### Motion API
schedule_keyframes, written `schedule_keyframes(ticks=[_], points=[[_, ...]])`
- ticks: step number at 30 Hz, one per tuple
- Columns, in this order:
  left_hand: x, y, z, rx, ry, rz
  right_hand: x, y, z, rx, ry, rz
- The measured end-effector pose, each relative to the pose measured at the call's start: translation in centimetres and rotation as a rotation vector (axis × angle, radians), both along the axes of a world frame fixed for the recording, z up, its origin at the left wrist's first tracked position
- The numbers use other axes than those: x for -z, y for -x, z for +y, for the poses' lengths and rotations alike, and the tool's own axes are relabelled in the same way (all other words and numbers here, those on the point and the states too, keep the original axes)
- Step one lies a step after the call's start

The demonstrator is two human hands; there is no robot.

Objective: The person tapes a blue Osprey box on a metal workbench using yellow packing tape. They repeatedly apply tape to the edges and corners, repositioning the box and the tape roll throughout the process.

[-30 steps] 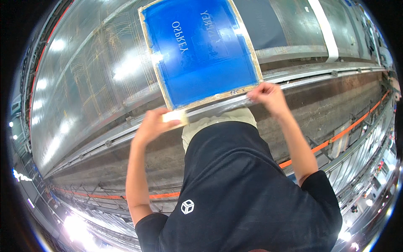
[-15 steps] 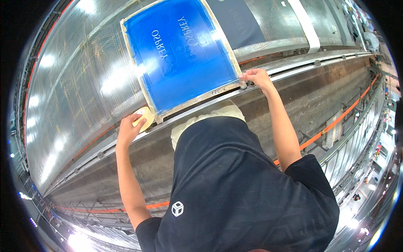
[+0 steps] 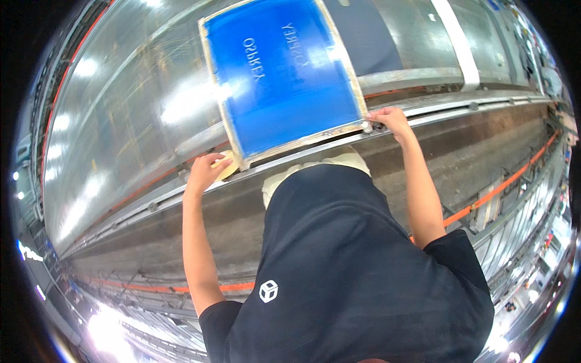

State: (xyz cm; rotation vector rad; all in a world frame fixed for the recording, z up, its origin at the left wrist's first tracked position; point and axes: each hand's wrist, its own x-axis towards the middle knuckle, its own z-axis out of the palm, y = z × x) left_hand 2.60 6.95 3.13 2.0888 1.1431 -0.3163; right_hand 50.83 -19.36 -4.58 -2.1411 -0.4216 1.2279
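the black shirt [image 3: 351,260] fills the foreground, with pale cloth [image 3: 315,170] past its hem. behind it, an orange strip [image 3: 484,201] crosses the brownish floor [image 3: 466,145], partly hidden by the body and arms. the left hand [image 3: 204,173] pinches a yellow roll [image 3: 229,167] between thumb and fingers, just beside the frame's near left corner; the fingers cover part of the roll. the right hand [image 3: 392,121] has thumb and forefinger drawn together at the near right corner, the other fingers curled; i cannot tell whether anything thin is between them. a small pale knob [image 3: 367,126] is just below those fingertips. the metal rail [image 3: 308,152] runs along the near side. beyond it, the frame [image 3: 219,106] borders a blue screen [image 3: 296,112], glare washing out patches; its far right corner meets the upper picture edge. farther out, the metal table [image 3: 139,91] carries a dark sheet [image 3: 366,42] and a white strip [image 3: 457,42], both cut off.
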Motion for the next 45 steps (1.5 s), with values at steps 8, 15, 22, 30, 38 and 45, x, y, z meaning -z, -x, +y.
schedule_keyframes(ticks=[8,15,22,30,38,45], points=[[1.8,1.3,-0.1,-0.033,-0.023,-0.075,-0.6,0.3,-0.1,-0.021,-0.031,0.038],[1.9,0.8,-0.2,0.061,-0.223,0.116,-1.5,0.0,-0.1,0.060,-0.028,0.037],[-7.3,-0.1,-1.6,-0.008,-0.412,-0.115,-9.4,-3.1,-1.7,-0.036,-0.440,-0.033],[-28.4,-6.7,-6.8,0.187,-0.884,-0.458,-25.7,-19.6,-15.5,0.146,-0.898,-0.447],[-33.7,-5.3,-8.1,0.697,-1.427,-0.813,-32.7,-25.9,-24.0,0.055,-1.231,-0.678],[-29.2,-7.3,-4.0,0.244,-1.048,-0.820,-29.6,-23.8,-25.1,0.085,-1.250,-0.582]])
